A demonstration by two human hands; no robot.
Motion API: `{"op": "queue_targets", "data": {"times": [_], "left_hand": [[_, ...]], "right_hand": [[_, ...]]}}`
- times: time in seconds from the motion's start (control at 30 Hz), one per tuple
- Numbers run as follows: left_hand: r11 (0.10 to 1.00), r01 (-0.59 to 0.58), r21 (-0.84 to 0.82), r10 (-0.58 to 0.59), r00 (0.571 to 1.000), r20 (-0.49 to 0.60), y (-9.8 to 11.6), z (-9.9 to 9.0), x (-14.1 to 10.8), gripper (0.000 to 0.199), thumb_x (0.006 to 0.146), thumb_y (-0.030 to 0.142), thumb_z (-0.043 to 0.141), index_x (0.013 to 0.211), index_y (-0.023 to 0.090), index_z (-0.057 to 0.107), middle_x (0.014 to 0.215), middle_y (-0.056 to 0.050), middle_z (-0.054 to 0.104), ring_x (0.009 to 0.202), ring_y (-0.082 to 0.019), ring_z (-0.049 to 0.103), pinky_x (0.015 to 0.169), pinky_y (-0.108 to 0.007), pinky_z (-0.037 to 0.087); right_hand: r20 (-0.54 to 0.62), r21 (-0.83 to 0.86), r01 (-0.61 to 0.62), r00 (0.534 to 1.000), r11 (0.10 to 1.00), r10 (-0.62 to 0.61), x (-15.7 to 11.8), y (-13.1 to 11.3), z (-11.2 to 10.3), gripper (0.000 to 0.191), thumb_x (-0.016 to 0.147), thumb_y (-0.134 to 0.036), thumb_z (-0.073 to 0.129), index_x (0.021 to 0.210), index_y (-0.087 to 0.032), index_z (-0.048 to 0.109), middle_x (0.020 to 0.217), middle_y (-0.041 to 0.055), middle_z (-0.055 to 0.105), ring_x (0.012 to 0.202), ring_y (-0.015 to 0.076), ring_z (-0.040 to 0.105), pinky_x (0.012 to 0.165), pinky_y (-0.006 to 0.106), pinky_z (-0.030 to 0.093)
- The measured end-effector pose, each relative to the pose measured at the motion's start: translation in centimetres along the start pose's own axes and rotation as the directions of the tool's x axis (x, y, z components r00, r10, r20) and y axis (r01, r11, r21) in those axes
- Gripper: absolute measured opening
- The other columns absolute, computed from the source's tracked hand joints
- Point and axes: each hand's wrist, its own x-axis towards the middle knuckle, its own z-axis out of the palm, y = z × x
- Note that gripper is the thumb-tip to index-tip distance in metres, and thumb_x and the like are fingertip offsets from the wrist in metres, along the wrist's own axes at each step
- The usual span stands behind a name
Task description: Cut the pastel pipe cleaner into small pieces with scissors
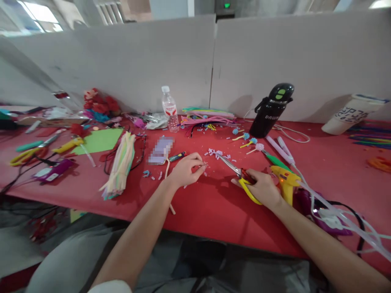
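Near the middle of the red table, my left hand (pixel 190 169) is closed in a pinch, with pale tiny scraps at its fingertips too small to name. To the right, my right hand (pixel 262 186) is closed round the handles of a pair of scissors (pixel 229 165) with yellow and red grips. Their blades point up and left toward a small pile of lilac cut pieces (pixel 226 156). Beneath my left forearm lies a cream pipe cleaner (pixel 167 168), partly hidden. A few more lilac bits (pixel 160 176) rest left of that wrist.
A yellow glue gun (pixel 286 179) with trailing cords sits right of my right hand. A black bottle (pixel 269 116), a water bottle (pixel 170 110) and a paper cup (pixel 351 116) stand along the partition. A bundle of pipe cleaners (pixel 119 167) lies left.
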Motion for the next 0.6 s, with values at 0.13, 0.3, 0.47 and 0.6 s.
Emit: {"op": "queue_targets", "data": {"times": [0.13,0.3,0.47,0.6], "left_hand": [[0.961,0.143,0.237,-0.124,0.988,-0.094,-2.4,-3.9,-2.0,0.031,0.092,0.030,0.046,0.069,0.016,0.062,0.077,-0.004,0.058,0.071,-0.014,0.055,0.071,-0.026,0.043],[0.791,0.397,0.465,-0.387,0.914,-0.122,-5.7,-9.7,-7.8,0.023,0.085,0.030,0.051,0.092,0.018,0.069,0.092,-0.008,0.066,0.083,-0.021,0.061,0.079,-0.032,0.047],[0.628,0.501,0.595,-0.568,0.818,-0.090,-6.7,-11.2,-10.7,0.047,0.082,0.041,0.053,0.123,0.019,0.061,0.132,-0.011,0.054,0.121,-0.029,0.050,0.105,-0.038,0.036],[0.593,0.527,0.609,-0.630,0.775,-0.057,-6.7,-10.5,-10.6,0.058,0.082,0.054,0.050,0.132,0.023,0.055,0.143,-0.010,0.046,0.130,-0.032,0.041,0.109,-0.043,0.030]], "right_hand": [[-0.016,-0.038,0.001,1.000,0.999,-0.002,-0.6,0.1,0.8,0.043,0.071,-0.059,0.066,0.065,-0.021,0.046,0.055,-0.0032,0.047,0.051,0.0120,0.045,0.050,0.023,0.030],[-0.026,-0.054,0.058,0.998,0.997,-0.060,-0.7,0.2,1.3,0.046,0.073,-0.064,0.062,0.067,-0.021,0.048,0.057,-0.0002,0.054,0.053,0.0155,0.054,0.051,0.024,0.032],[-0.064,-0.086,0.110,0.991,0.990,-0.116,-0.5,0.6,1.7,0.051,0.073,-0.070,0.058,0.065,-0.021,0.046,0.054,0.0010,0.054,0.051,0.0161,0.053,0.051,0.025,0.032],[-0.065,-0.084,0.120,0.990,0.989,-0.125,-0.5,0.6,1.9,0.051,0.074,-0.071,0.057,0.065,-0.022,0.047,0.057,0.0012,0.056,0.051,0.0157,0.053,0.051,0.026,0.032]]}}
